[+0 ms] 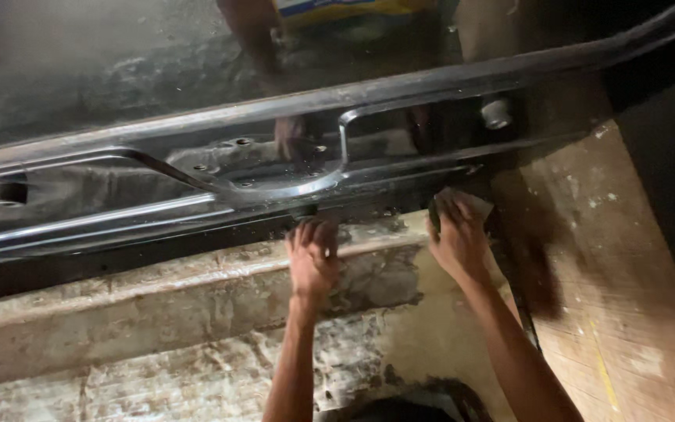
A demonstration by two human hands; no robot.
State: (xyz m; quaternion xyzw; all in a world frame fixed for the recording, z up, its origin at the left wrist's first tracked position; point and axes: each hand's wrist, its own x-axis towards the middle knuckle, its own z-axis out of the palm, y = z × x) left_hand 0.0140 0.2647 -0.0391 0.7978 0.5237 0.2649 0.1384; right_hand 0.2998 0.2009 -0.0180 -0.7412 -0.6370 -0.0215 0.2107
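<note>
My left hand grips the dark metal panel's lower edge while my right hand presses a folded abrasive sheet against it.

Both bare forearms reaching up and forward, left hand pressing with fingers curled, right hand gripping, knuckles up

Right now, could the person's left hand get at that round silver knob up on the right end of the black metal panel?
Probably not without shifting. The left hand rests at the black metal panel's lower edge near the middle; the round silver knob sits far up and right. The right hand, pressing a pale pad, lies closer and partly between.
</note>
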